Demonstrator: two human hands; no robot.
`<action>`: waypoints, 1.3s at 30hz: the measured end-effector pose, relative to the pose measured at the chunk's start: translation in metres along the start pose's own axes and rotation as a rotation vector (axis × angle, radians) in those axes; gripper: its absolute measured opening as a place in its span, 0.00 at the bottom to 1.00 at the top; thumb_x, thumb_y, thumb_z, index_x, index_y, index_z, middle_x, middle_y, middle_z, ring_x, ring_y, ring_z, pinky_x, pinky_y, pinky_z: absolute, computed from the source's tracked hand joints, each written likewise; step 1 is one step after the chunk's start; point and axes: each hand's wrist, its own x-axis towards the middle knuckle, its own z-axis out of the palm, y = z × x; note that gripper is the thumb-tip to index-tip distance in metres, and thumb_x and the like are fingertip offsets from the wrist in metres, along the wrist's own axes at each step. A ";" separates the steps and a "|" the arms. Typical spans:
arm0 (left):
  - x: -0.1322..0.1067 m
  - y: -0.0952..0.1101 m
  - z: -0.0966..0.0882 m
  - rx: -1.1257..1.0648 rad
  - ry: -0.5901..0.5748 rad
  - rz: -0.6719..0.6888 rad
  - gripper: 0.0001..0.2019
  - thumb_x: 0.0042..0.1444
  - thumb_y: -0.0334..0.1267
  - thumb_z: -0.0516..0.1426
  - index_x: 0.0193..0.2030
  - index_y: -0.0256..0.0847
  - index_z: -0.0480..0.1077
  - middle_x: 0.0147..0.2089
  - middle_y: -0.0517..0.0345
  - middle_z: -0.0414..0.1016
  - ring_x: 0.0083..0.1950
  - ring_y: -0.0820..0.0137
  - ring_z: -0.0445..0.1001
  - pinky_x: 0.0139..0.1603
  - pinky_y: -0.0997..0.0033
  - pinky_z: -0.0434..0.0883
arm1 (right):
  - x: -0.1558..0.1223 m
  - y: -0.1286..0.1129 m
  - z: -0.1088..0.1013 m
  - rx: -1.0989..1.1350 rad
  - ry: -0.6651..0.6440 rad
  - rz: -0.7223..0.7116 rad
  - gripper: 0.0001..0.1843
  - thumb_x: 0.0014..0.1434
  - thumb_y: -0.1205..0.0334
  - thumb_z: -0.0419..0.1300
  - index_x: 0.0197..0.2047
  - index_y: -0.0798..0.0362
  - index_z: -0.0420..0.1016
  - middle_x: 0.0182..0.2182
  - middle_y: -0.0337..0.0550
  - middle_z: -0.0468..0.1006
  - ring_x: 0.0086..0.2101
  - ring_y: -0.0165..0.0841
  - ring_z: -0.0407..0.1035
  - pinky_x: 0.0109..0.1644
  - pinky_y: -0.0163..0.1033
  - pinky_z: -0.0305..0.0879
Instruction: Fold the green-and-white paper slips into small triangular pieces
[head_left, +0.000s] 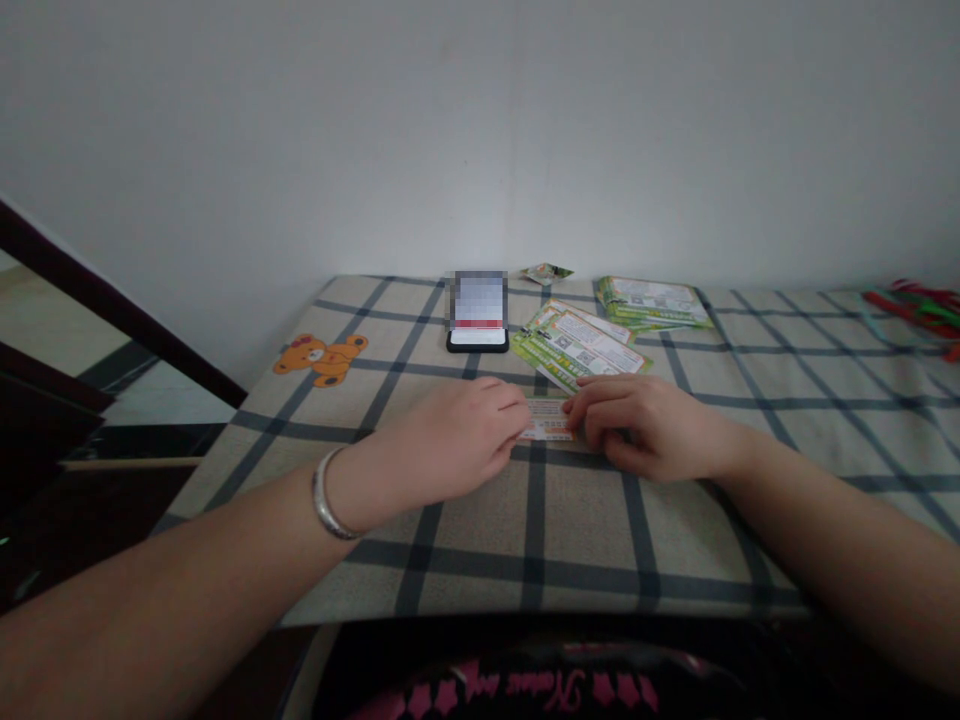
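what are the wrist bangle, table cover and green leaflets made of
The bangle looks like polished silvery metal, given its bright highlights. The checked table cover looks like matte woven cloth, faintly grainy. The green leaflets look like thin printed paper, perhaps lightly coated.

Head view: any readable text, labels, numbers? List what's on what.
Nothing can be quoted with confidence.
Slip between left hand and right hand: orange print, too small to read.
Green-and-white leaflets: print too small to read.
Leaflet stack: too small to read.
Pixelated upright card: blurred, unreadable.
Dark shirt: pink script, too stylised to read.
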 end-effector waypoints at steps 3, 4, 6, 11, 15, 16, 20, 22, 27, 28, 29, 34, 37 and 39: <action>0.001 0.002 0.007 -0.097 0.071 -0.104 0.06 0.60 0.30 0.53 0.42 0.36 0.70 0.44 0.52 0.72 0.47 0.65 0.70 0.51 0.62 0.71 | 0.001 0.003 0.002 -0.005 0.027 0.038 0.12 0.53 0.75 0.53 0.36 0.52 0.73 0.37 0.43 0.77 0.39 0.33 0.71 0.51 0.43 0.67; 0.002 0.002 0.009 -0.122 0.087 -0.122 0.07 0.59 0.30 0.54 0.43 0.35 0.70 0.46 0.51 0.72 0.49 0.64 0.70 0.52 0.61 0.70 | 0.001 0.004 0.003 -0.019 0.037 0.047 0.12 0.56 0.74 0.53 0.37 0.52 0.74 0.36 0.44 0.77 0.39 0.33 0.70 0.50 0.43 0.67; 0.002 0.000 0.013 -0.149 0.106 -0.143 0.10 0.60 0.32 0.55 0.47 0.35 0.70 0.48 0.50 0.72 0.52 0.63 0.69 0.56 0.60 0.69 | 0.002 0.004 0.005 -0.045 0.054 0.051 0.09 0.60 0.71 0.53 0.40 0.53 0.74 0.36 0.45 0.77 0.40 0.34 0.70 0.50 0.44 0.67; 0.003 -0.010 0.017 -0.120 0.132 -0.186 0.18 0.59 0.40 0.58 0.54 0.35 0.68 0.52 0.49 0.70 0.55 0.60 0.66 0.60 0.55 0.66 | 0.005 0.003 0.011 -0.164 0.137 0.064 0.05 0.61 0.60 0.59 0.39 0.52 0.71 0.39 0.43 0.78 0.43 0.36 0.72 0.64 0.57 0.52; 0.004 -0.016 0.018 -0.102 0.157 -0.205 0.21 0.57 0.44 0.59 0.54 0.36 0.68 0.52 0.49 0.69 0.56 0.59 0.65 0.60 0.55 0.65 | 0.007 0.006 0.018 -0.253 0.176 0.122 0.18 0.59 0.55 0.62 0.51 0.52 0.70 0.48 0.46 0.77 0.51 0.41 0.69 0.68 0.61 0.45; 0.004 -0.016 0.018 -0.094 0.160 -0.205 0.20 0.57 0.45 0.59 0.53 0.36 0.68 0.51 0.49 0.69 0.56 0.59 0.65 0.60 0.55 0.65 | 0.008 0.007 0.019 -0.264 0.185 0.131 0.21 0.59 0.54 0.62 0.54 0.52 0.69 0.50 0.47 0.76 0.52 0.41 0.69 0.68 0.61 0.44; 0.004 -0.016 0.018 -0.087 0.165 -0.197 0.18 0.57 0.45 0.59 0.49 0.37 0.68 0.50 0.50 0.69 0.55 0.59 0.64 0.59 0.55 0.65 | 0.008 0.010 0.022 -0.291 0.205 0.132 0.27 0.60 0.52 0.61 0.60 0.54 0.67 0.52 0.50 0.76 0.54 0.42 0.68 0.68 0.59 0.47; 0.004 -0.015 0.019 -0.096 0.189 -0.199 0.18 0.56 0.45 0.60 0.49 0.36 0.66 0.50 0.49 0.69 0.55 0.58 0.64 0.59 0.55 0.66 | 0.008 0.010 0.023 -0.303 0.212 0.135 0.27 0.61 0.53 0.60 0.61 0.54 0.67 0.53 0.51 0.76 0.54 0.42 0.68 0.67 0.60 0.48; 0.004 -0.013 0.019 -0.132 0.243 -0.191 0.18 0.54 0.43 0.62 0.47 0.38 0.64 0.49 0.50 0.69 0.55 0.59 0.66 0.56 0.55 0.68 | 0.008 0.011 0.025 -0.322 0.260 0.137 0.27 0.60 0.53 0.62 0.60 0.55 0.69 0.52 0.54 0.76 0.54 0.44 0.68 0.65 0.60 0.54; 0.004 -0.013 0.018 -0.134 0.256 -0.178 0.17 0.54 0.42 0.62 0.47 0.39 0.63 0.49 0.50 0.69 0.55 0.59 0.66 0.57 0.55 0.67 | 0.008 0.012 0.025 -0.326 0.277 0.134 0.26 0.59 0.53 0.62 0.59 0.55 0.70 0.52 0.54 0.76 0.54 0.44 0.68 0.64 0.60 0.55; 0.005 -0.013 0.018 -0.133 0.270 -0.162 0.17 0.54 0.40 0.62 0.47 0.40 0.64 0.49 0.51 0.69 0.55 0.59 0.65 0.58 0.55 0.67 | 0.009 0.012 0.025 -0.330 0.296 0.129 0.25 0.59 0.54 0.62 0.58 0.55 0.72 0.51 0.53 0.77 0.54 0.45 0.68 0.64 0.59 0.55; 0.006 -0.014 0.014 -0.128 0.314 -0.091 0.11 0.56 0.34 0.60 0.46 0.38 0.65 0.48 0.53 0.70 0.55 0.61 0.65 0.61 0.56 0.65 | 0.010 0.014 0.021 -0.333 0.400 0.093 0.13 0.60 0.63 0.61 0.49 0.50 0.78 0.44 0.46 0.80 0.53 0.44 0.68 0.60 0.55 0.60; 0.006 -0.013 0.010 -0.133 0.344 -0.039 0.07 0.58 0.34 0.58 0.44 0.39 0.67 0.46 0.55 0.72 0.54 0.63 0.66 0.59 0.58 0.66 | 0.010 0.012 0.019 -0.331 0.474 0.087 0.08 0.61 0.64 0.60 0.43 0.49 0.79 0.39 0.45 0.81 0.48 0.41 0.70 0.54 0.50 0.64; 0.006 -0.012 0.007 -0.132 0.367 0.005 0.04 0.60 0.34 0.57 0.42 0.40 0.68 0.45 0.56 0.73 0.53 0.64 0.67 0.58 0.59 0.66 | 0.008 0.010 0.017 -0.341 0.510 0.079 0.07 0.61 0.65 0.60 0.41 0.49 0.80 0.37 0.44 0.81 0.45 0.40 0.71 0.51 0.48 0.64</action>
